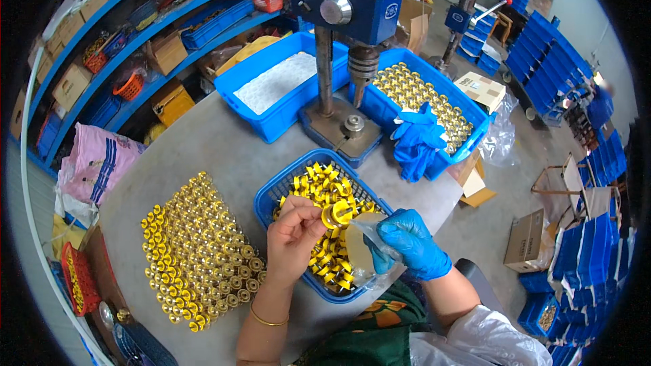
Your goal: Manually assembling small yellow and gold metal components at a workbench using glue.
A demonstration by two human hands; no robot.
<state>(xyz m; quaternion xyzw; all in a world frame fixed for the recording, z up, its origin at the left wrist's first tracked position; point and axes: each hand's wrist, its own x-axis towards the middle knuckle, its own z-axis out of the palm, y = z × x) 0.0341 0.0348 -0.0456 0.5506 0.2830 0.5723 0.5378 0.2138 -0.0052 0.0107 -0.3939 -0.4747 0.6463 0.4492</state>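
Between the fingertips of my bare left hand (295, 234) is a small yellow-and-brass wheel-like part (336, 215). My right hand (415, 244), in a blue glove, is closed around a clear plastic bag (366, 234) with something pale inside. The bag's narrow end reaches to the part, at or very near its edge. Both hands are over a blue plastic basket (261, 200) holding many loose yellow parts (327, 179) with dark pins. To the left, similar yellow-and-brass parts (203, 251) stand upright in close rows on the grey table (173, 139).
Behind the basket stands a bench press (346, 10) with a heavy base. A blue bin (264, 118) with a white liner is on its left. On its right, another blue bin (468, 152) holds rows of brass parts, with blue gloves (418, 139) over its edge.
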